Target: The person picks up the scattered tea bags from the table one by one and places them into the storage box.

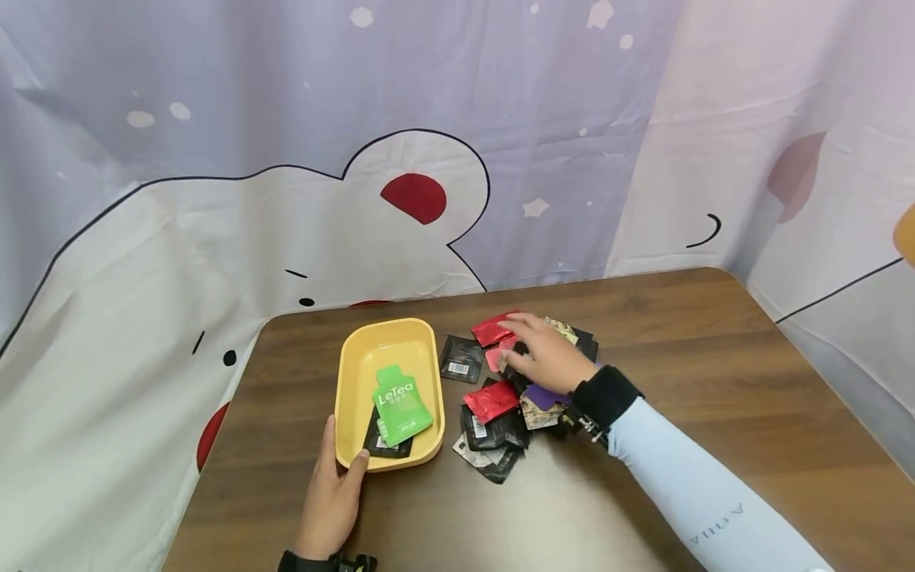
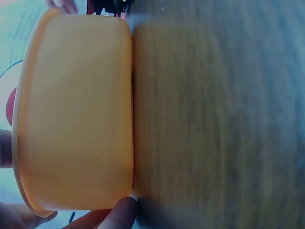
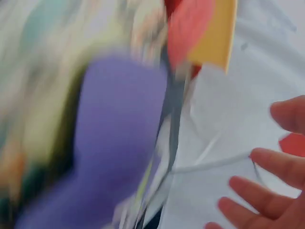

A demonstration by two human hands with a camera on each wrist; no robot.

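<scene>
My left hand grips the near left corner of a yellow plastic tray, thumb by the rim and fingers along the outer side. In the tray lie green LeTea sachets over a black sachet. My right hand, fingers spread and holding nothing, hovers over a heap of tea sachets. Around it lie a red sachet, a purple sachet and a black sachet. The right wrist view shows the purple one close up and blurred, beside the bare fingertips.
A single black sachet lies between tray and heap, with another red sachet at the heap's far side. Everything rests on a brown wooden table. A printed curtain hangs behind its far edge.
</scene>
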